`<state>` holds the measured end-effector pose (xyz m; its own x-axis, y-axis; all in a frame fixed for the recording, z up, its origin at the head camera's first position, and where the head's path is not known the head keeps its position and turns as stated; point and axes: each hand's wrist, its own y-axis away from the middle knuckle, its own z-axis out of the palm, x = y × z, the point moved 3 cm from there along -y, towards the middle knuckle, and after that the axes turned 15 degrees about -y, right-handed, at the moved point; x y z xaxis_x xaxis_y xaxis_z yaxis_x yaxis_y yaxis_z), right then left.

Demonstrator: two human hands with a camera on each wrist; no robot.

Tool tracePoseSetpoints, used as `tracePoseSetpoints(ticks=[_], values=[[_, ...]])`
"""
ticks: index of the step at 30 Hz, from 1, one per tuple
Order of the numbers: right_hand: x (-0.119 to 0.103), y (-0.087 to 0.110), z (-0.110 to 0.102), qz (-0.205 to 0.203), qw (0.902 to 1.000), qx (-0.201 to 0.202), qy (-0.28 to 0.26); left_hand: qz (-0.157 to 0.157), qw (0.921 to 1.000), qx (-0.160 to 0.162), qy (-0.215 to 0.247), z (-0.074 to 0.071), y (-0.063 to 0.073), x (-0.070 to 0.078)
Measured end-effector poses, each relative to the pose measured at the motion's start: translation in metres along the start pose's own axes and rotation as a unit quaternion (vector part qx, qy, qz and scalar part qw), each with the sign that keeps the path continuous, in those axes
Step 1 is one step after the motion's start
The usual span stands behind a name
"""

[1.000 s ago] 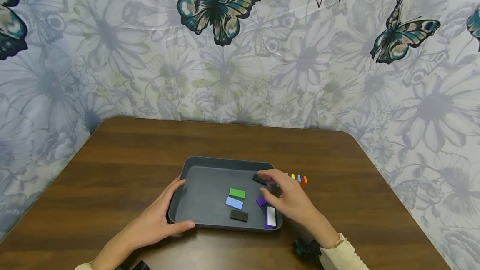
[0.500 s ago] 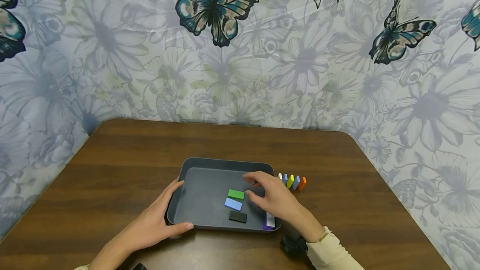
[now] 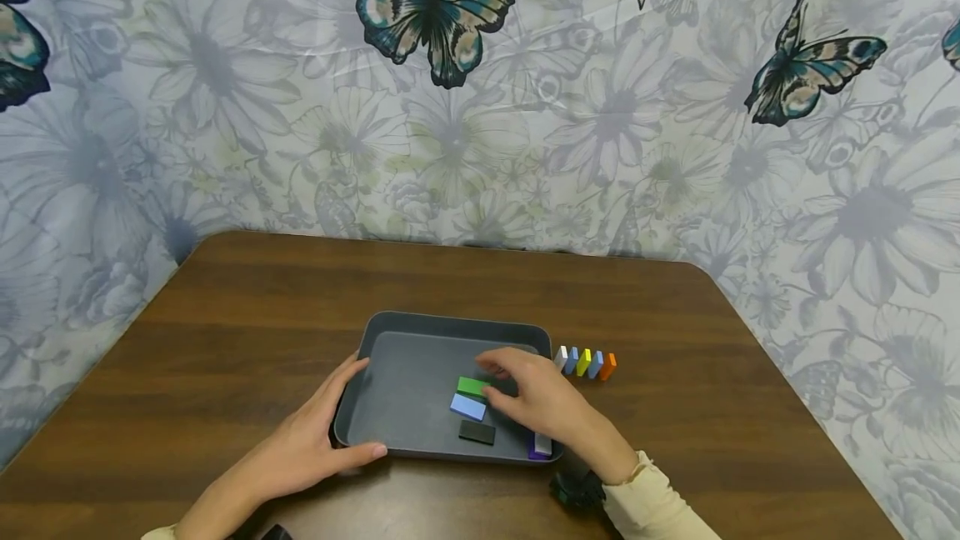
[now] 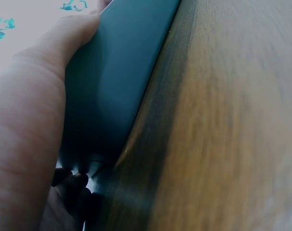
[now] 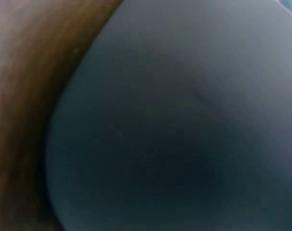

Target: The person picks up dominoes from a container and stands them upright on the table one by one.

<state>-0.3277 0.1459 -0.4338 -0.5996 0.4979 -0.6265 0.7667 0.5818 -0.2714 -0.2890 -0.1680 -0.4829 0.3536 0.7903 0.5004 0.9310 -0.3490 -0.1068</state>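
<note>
A dark grey tray [image 3: 420,325] sits on the table. My left hand [image 3: 300,448] holds its near left corner, thumb along the front wall and fingers at the left rim. In the left wrist view the thumb [image 4: 64,43] lies against the tray's outer wall [image 4: 121,62]. Over the tray's right part hovers my right hand [image 3: 543,394], thumb and fingers apart, the thumb tip by a green block [image 3: 471,387]. Below that lie a light blue block [image 3: 468,407] and a black block [image 3: 477,432]. A white block [image 3: 542,444] and a purple block [image 3: 534,451] show partly under the wrist.
To the right of the tray, several thin blocks stand upright in a row, from a white block [image 3: 560,358] to an orange block [image 3: 608,367]. The wooden table [image 3: 300,290] ends at a butterfly-patterned cloth [image 3: 465,157]. The right wrist view shows mainly the tray's wall [image 5: 150,120], blurred.
My right hand has moved left, from above the tray's right edge to beside the green block, and now covers the other black block. The standing row has come into full view. My left hand stays put.
</note>
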Motion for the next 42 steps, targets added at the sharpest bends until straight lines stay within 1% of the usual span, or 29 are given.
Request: tracePoseSetpoints(ticks=[7, 10, 14, 17, 22, 30, 35, 39, 42], values=[[0.003, -0.007, 0.007, -0.01, 0.9991, -0.028, 0.032, -0.009, 1.0, 0.002, -0.001, 0.0, 0.003, -0.001], [0.004, -0.007, 0.007, -0.003, 0.9984, -0.043, 0.037, -0.012, 0.9999, 0.003, -0.002, 0.001, 0.004, 0.0], [0.005, -0.006, 0.005, 0.007, 0.9974, -0.057, 0.043, -0.008, 0.9999, 0.007, 0.0, 0.002, 0.002, 0.003], [0.006, -0.004, 0.003, 0.009, 0.9973, -0.056, 0.047, -0.001, 0.9999, 0.011, -0.002, 0.004, -0.002, 0.004], [0.009, 0.0, 0.0, 0.004, 0.9976, -0.049, 0.049, 0.002, 1.0, 0.006, 0.007, 0.009, -0.007, 0.006], [0.009, 0.0, 0.007, -0.014, 0.9973, -0.06, 0.042, -0.01, 0.9998, 0.015, -0.006, 0.013, 0.002, 0.006], [0.009, 0.002, 0.008, -0.024, 0.9971, -0.06, 0.042, -0.006, 0.9998, 0.019, -0.003, 0.013, 0.003, 0.007], [0.011, 0.001, 0.008, -0.029, 0.9971, -0.055, 0.043, -0.003, 0.9996, 0.026, -0.007, 0.011, 0.002, 0.006], [0.013, 0.0, 0.008, -0.032, 0.9969, -0.055, 0.047, -0.005, 0.9996, 0.025, -0.008, 0.012, 0.0, 0.005]])
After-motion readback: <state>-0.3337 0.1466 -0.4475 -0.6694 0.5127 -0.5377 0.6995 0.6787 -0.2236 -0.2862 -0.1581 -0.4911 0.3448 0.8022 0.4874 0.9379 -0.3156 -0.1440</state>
